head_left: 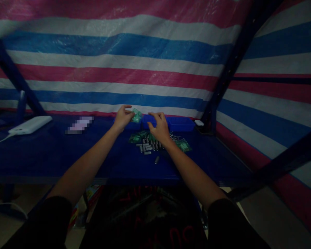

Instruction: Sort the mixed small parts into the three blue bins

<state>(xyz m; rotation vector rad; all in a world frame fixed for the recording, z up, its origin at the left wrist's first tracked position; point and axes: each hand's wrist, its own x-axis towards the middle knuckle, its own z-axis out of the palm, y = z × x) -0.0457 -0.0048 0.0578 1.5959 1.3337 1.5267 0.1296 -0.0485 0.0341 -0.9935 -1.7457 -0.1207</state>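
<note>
My left hand (pixel 122 118) pinches a small green plastic packet (pixel 137 116) between thumb and fingers, above the left one of the blue bins (pixel 133 127). Opposite it, my right hand (pixel 159 128) is held with thumb and fingers apart, in front of the middle blue bin (pixel 148 119); nothing shows in its grasp. Below the hands lie several short metal cylinders (pixel 146 148) in a loose heap, with one cylinder (pixel 157 159) apart toward me. Green packets lie around the heap, one packet (pixel 135 138) at its left and another packet (pixel 184 145) at its right.
A third blue bin (pixel 180 123) stands to the right, with thin metal pins (pixel 175 137) in front. A small white case (pixel 199 122) sits by the rack post. On the left of the blue table (pixel 75 155) are a white power bank (pixel 31 125) with a cable and a blurred-out flat object (pixel 80 125).
</note>
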